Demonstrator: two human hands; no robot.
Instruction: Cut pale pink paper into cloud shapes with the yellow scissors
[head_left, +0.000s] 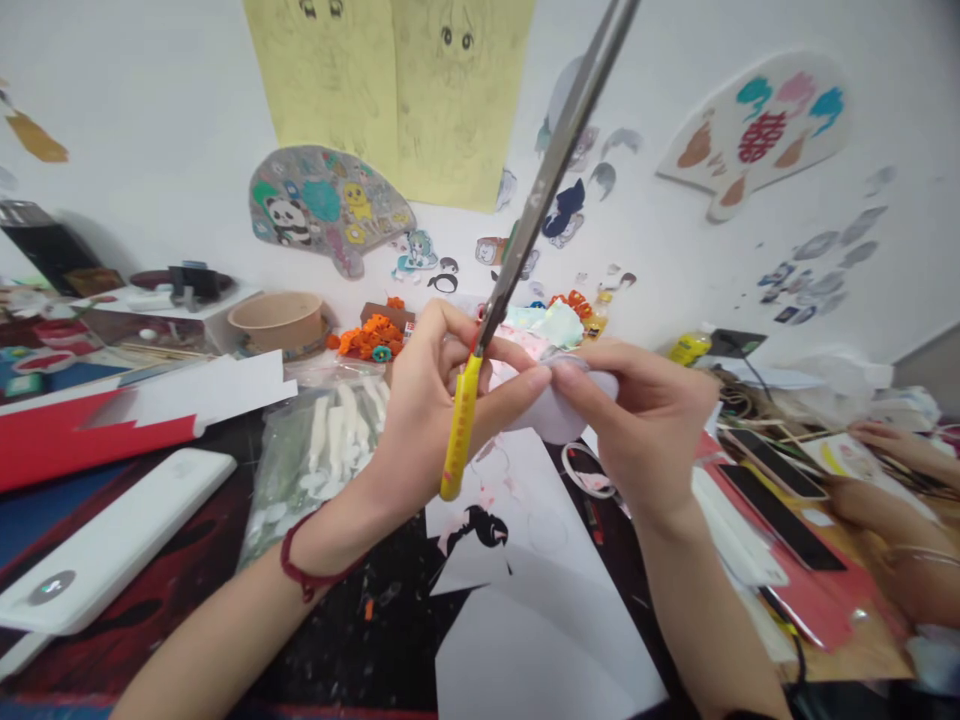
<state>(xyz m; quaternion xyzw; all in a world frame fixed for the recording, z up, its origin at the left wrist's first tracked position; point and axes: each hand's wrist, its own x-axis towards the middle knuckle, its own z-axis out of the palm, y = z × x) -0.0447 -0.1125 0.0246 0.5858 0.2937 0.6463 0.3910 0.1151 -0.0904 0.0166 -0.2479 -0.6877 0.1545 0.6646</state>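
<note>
My left hand (442,400) is closed, with yellow-handled scissors (463,425) resting in its fingers, blades pointing up and to the right. Between thumb and finger it also pinches a small white paper piece (562,405). My right hand (637,410) is closed on the same piece, its thumb tip beside the left one. Part of the piece hides behind the fingers. Below the hands lie white paper sheets (540,640) and a black-and-pink cutout (487,528) on the dark table.
A clear bag of pale pieces (337,430) and a white power bank (120,540) are at left. Orange flowers (373,337) stand behind. At right are dark phones (784,515) and another person's arm (892,530). Decorated fans (322,205) hang on the wall.
</note>
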